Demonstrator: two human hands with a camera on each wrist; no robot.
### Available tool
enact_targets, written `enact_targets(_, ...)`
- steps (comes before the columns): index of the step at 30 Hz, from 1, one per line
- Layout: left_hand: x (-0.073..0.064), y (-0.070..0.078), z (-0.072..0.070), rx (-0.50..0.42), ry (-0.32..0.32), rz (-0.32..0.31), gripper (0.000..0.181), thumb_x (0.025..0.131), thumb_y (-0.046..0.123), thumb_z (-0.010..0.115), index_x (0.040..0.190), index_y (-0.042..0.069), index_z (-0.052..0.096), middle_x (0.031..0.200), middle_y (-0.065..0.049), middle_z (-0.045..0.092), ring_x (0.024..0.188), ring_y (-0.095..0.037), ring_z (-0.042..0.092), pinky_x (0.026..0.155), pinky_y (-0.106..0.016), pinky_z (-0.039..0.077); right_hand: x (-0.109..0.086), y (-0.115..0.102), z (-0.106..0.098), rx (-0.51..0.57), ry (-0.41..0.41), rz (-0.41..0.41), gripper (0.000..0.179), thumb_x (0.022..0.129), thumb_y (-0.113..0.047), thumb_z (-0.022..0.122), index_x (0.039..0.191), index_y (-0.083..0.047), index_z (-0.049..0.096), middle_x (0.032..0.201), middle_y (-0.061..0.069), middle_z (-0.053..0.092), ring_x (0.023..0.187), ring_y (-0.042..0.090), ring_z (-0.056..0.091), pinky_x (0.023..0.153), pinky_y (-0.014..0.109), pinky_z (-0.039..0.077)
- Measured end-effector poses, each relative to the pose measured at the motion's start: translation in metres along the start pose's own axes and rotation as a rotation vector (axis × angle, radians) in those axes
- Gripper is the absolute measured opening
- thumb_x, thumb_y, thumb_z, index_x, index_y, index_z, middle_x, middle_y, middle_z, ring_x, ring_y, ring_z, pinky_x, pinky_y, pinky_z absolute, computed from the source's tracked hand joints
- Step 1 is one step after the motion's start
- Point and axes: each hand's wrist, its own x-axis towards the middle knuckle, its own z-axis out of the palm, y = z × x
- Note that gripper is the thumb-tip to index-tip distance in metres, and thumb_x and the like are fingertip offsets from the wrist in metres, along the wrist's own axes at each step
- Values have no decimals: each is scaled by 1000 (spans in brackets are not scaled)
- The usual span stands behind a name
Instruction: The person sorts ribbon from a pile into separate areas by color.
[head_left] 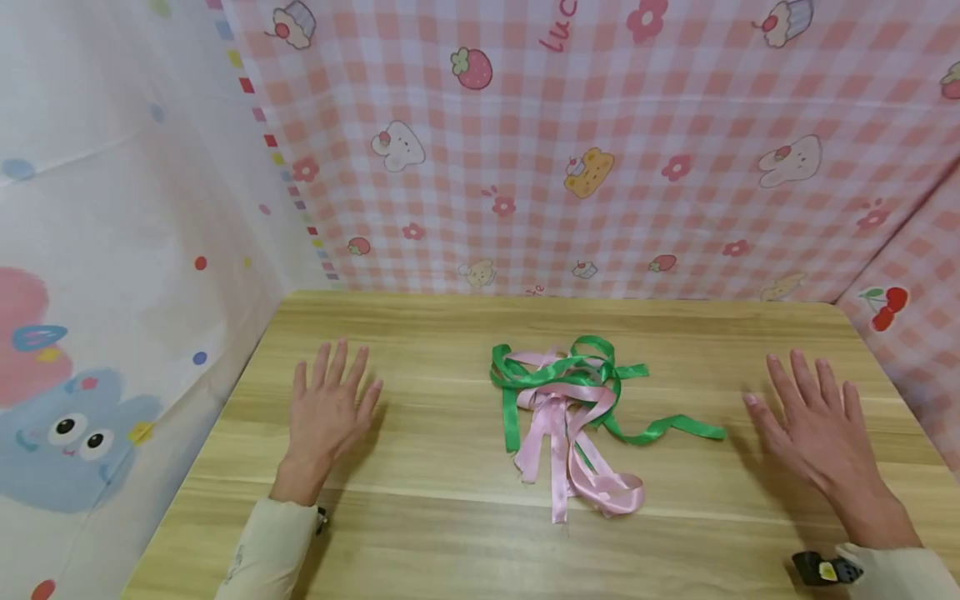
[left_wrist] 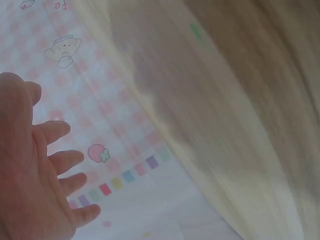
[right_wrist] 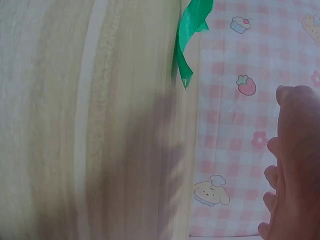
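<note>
- Green satin ribbon (head_left: 512, 421) and pale pink satin ribbon (head_left: 559, 475) lie tangled on the wood-grain tabletop (head_left: 420, 533), overlaps hiding parts of each.
- Left hand (head_left: 327, 417) and right hand (head_left: 821, 433), on either side: fingers spread.
- Right-wrist view cuts off the green ribbon; left-wrist view shows only a blurred green patch (left_wrist: 196, 32).

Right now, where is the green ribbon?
In the head view, the green ribbon lies on the table between the left hand and the right hand, heaped with the pink ribbon, one end trailing toward the right hand.
</note>
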Motion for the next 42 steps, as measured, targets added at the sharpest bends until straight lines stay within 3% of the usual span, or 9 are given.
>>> enact_targets(7,4,6,-1,-17,-40,-8,60,104,47,39,152,12,38,158,-20,31,149,-39,19,116,-64,15,3,-6,1,20,-21,-1,67,106,-44,34,159,-8,12,162,28,5,149,44,-13,115,64,-15)
enact_targets(10,7,12,0,-64,-69,-11,60,105,47,36,153,12,37,159,-20,30,149,-39,18,117,-64,14,6,-12,1,42,-16,-23,66,107,-42,34,158,-7,13,161,29,9,149,45,-9,116,64,-12)
enact_targets(14,13,26,2,-190,-74,7,59,105,46,38,151,10,40,157,-20,33,148,-39,21,117,-63,16,15,-26,4,91,-4,-86,63,107,-39,38,156,-4,21,159,31,16,149,48,1,118,62,-6)
enact_targets(21,30,62,4,-503,-19,145,45,101,30,56,137,3,55,145,-21,50,136,-41,40,109,-62,32,37,-65,8,264,37,-240,52,98,-25,63,136,8,51,148,35,38,140,52,26,116,63,17)
enact_targets(25,42,85,5,-657,-79,176,39,99,22,63,133,5,59,136,-13,60,127,-33,49,106,-53,42,51,-93,7,362,-10,-283,38,95,-18,66,125,5,61,141,31,48,134,51,37,105,67,31)
enact_targets(29,52,109,5,-752,-173,167,40,97,18,65,135,7,58,134,-8,61,125,-26,50,106,-46,43,66,-114,10,421,-89,-280,31,97,-17,65,121,2,63,138,27,53,130,48,43,101,66,38)
enact_targets(34,62,132,10,-801,-233,214,41,95,13,67,135,5,57,132,-10,62,122,-28,51,105,-46,43,83,-134,20,486,-136,-293,25,96,-13,66,117,0,65,132,26,58,126,45,49,101,63,40)
enact_targets(42,74,149,23,-771,-329,244,47,90,4,70,135,8,57,122,-7,66,108,-28,52,93,-40,47,101,-166,34,512,-166,-327,17,94,-7,67,110,-1,69,115,17,65,114,39,55,93,57,47)
